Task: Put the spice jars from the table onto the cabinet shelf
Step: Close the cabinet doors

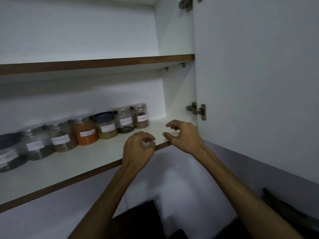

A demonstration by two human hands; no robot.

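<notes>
Several labelled spice jars stand in a row along the back of the lower cabinet shelf (103, 157). Among them are an orange-filled jar (85, 131), a dark-lidded jar (106, 125) and, at the right end, a steel-lidded jar (140, 116). My left hand (138, 150) hovers at the shelf's front edge, fingers curled loosely and holding nothing. My right hand (184, 135) is over the shelf's right front corner, fingers apart and bent, also with nothing in it. Neither hand touches a jar.
The upper shelf (96, 63) holds nothing that I can see. The open cabinet door (259, 83) stands at the right with hinges (196, 110) on the side wall. A dark surface (143, 219) lies below, partly hidden by my arms.
</notes>
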